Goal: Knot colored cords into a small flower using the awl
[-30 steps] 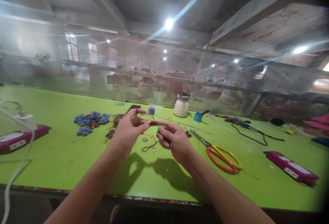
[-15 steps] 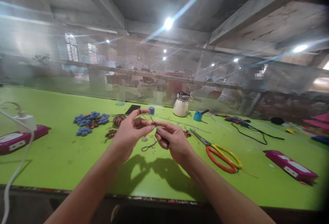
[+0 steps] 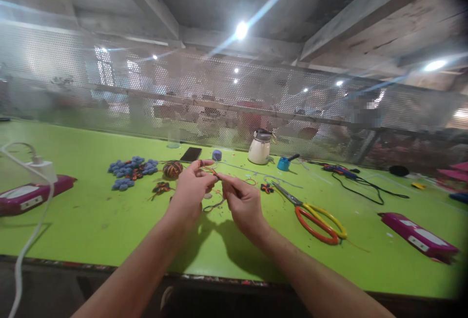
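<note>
My left hand (image 3: pixel 190 192) is closed, with a strand of dark and orange yarn (image 3: pixel 209 168) running over its raised index finger. Its thumb and fingertips pinch a tiny worked bit of that yarn, mostly covered. My right hand (image 3: pixel 244 203) meets it there, fingers curled round a slim crochet hook that is largely hidden. Left of my hands sit a multicoloured yarn ball (image 3: pixel 172 168) and a small dark-and-orange crocheted flower (image 3: pixel 161 188). Another such flower (image 3: pixel 267 188) lies to the right. Scissors (image 3: pixel 317 220) with red and yellow handles rest beside my right hand.
Blue crocheted flowers (image 3: pixel 127 168) cluster at left, near a magenta power strip (image 3: pixel 64 187) with a white plug. Behind are a phone (image 3: pixel 191 154), blue yarn ball (image 3: pixel 217 155), cream jug (image 3: pixel 259 150) and blue pot (image 3: pixel 283 163). A second magenta strip (image 3: pixel 419 235) lies right.
My right hand has turned, and the dark hook handle that showed under its fingers is now hidden. Both hands remain together at the yarn. The view has shifted slightly.
</note>
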Available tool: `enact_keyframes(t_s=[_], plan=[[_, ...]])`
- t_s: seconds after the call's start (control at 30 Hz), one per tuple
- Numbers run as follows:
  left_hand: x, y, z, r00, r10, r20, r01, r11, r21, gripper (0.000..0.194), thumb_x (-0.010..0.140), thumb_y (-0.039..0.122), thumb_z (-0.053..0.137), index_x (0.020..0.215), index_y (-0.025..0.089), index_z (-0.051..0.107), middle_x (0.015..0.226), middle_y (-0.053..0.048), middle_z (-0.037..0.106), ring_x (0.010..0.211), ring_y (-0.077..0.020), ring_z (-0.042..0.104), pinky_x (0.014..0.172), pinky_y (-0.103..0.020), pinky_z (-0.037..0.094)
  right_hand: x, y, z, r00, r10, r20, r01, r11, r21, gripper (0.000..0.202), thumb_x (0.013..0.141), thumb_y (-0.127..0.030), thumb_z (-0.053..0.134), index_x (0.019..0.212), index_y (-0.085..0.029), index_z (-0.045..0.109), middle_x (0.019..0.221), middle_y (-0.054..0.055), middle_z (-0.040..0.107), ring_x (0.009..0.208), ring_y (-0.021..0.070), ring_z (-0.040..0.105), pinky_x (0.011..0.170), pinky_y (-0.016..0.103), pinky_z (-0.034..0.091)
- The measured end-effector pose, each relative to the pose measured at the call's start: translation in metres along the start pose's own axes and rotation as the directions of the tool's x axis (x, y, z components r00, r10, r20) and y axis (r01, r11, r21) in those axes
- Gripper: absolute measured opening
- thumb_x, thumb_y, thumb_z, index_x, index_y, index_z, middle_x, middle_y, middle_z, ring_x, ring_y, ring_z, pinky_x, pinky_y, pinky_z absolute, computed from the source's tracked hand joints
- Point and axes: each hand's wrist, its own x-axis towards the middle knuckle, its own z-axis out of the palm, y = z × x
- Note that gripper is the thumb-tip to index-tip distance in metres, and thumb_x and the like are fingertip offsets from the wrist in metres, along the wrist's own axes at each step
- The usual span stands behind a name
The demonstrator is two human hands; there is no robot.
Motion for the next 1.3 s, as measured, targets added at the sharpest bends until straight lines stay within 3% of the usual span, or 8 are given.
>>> enact_keyframes(t_s=[0.13, 0.23, 0.57, 0.73, 0.87, 0.97, 1.1, 1.3], plan=[[0.0, -0.003, 0.009, 0.993, -0.115, 0.006, 0.114, 0.976, -0.185, 0.038, 0.054, 0.006, 0.063, 0.089, 0.014, 0.053, 0.046, 0.01, 0.042, 0.04, -0.0033, 0.035, 0.041, -0.015, 0.025, -0.002, 0.008, -0.004, 0.984, -0.175, 0.026, 0.177, 0.964, -0.2, 0.035, 0.085, -0.015, 0.047, 0.112, -0.025, 0.066, 0.094, 0.006, 0.068, 0.083, 0.0185, 0.061, 0.078, 0.033, 0.047], [0.001, -0.004, 0.012, 0.984, -0.168, 0.056, 0.177, 0.957, -0.231, 0.033, 0.051, 0.003, 0.065, 0.08, 0.013, 0.052, 0.047, 0.008, 0.045, 0.041, -0.0026, 0.037, 0.041, -0.015, 0.024, -0.001, 0.012, -0.008, 0.974, -0.213, 0.073, 0.225, 0.916, -0.333, 0.037, 0.086, -0.013, 0.044, 0.117, -0.022, 0.063, 0.093, 0.009, 0.068, 0.082, 0.0192, 0.061, 0.078, 0.033, 0.047], [-0.001, -0.003, -0.004, 0.994, -0.112, -0.013, 0.112, 0.993, -0.03, 0.039, 0.051, 0.009, 0.07, 0.086, 0.013, 0.054, 0.052, 0.0, 0.059, 0.049, -0.0115, 0.054, 0.049, -0.023, 0.041, 0.002, 0.011, -0.006, 0.968, -0.23, 0.102, 0.251, 0.908, -0.336, 0.034, 0.088, -0.014, 0.044, 0.115, -0.022, 0.064, 0.1, 0.008, 0.069, 0.089, 0.0178, 0.063, 0.082, 0.031, 0.047], [0.011, -0.014, -0.007, 0.996, -0.085, -0.019, 0.086, 0.994, 0.068, 0.033, 0.051, 0.006, 0.065, 0.082, 0.013, 0.056, 0.047, 0.004, 0.053, 0.044, -0.0086, 0.048, 0.049, -0.023, 0.041, 0.0, 0.016, -0.009, 0.957, -0.208, 0.203, 0.281, 0.841, -0.462, 0.037, 0.086, -0.01, 0.045, 0.116, -0.022, 0.063, 0.092, 0.008, 0.069, 0.082, 0.0174, 0.062, 0.075, 0.029, 0.049], [0.02, -0.019, -0.007, 0.989, -0.15, 0.003, 0.149, 0.986, 0.08, 0.028, 0.051, 0.002, 0.062, 0.076, 0.013, 0.056, 0.046, 0.003, 0.054, 0.042, -0.008, 0.047, 0.046, -0.022, 0.039, 0.0, 0.018, -0.013, 0.95, -0.18, 0.257, 0.297, 0.774, -0.559, 0.037, 0.085, -0.009, 0.048, 0.114, -0.023, 0.064, 0.084, 0.007, 0.069, 0.076, 0.0168, 0.063, 0.071, 0.027, 0.049], [0.019, -0.018, -0.01, 0.986, -0.166, 0.006, 0.166, 0.984, 0.06, 0.028, 0.051, -0.001, 0.059, 0.075, 0.013, 0.055, 0.051, 0.002, 0.057, 0.046, -0.0089, 0.051, 0.049, -0.022, 0.041, 0.002, 0.019, -0.012, 0.95, -0.162, 0.267, 0.28, 0.82, -0.499, 0.035, 0.085, -0.011, 0.048, 0.112, -0.024, 0.066, 0.088, 0.006, 0.071, 0.079, 0.0169, 0.064, 0.074, 0.027, 0.049], [0.011, -0.016, -0.016, 0.988, -0.152, -0.01, 0.151, 0.987, -0.059, 0.029, 0.053, 0.002, 0.065, 0.078, 0.012, 0.056, 0.06, 0.0, 0.061, 0.054, -0.0091, 0.056, 0.053, -0.021, 0.044, 0.006, 0.022, -0.008, 0.976, -0.136, 0.172, 0.183, 0.937, -0.297, 0.029, 0.086, -0.019, 0.049, 0.106, -0.021, 0.069, 0.097, 0.006, 0.072, 0.083, 0.0171, 0.065, 0.076, 0.029, 0.05], [0.006, -0.016, -0.021, 0.977, -0.201, 0.069, 0.209, 0.969, -0.134, 0.03, 0.057, 0.003, 0.07, 0.083, 0.012, 0.057, 0.063, -0.002, 0.065, 0.057, -0.0086, 0.057, 0.058, -0.02, 0.045, 0.01, 0.026, -0.007, 0.995, 0.05, 0.091, -0.035, 0.987, -0.158, 0.028, 0.081, -0.023, 0.053, 0.098, -0.012, 0.071, 0.067, 0.002, 0.068, 0.051, 0.01, 0.053, 0.048, 0.021, 0.043]])
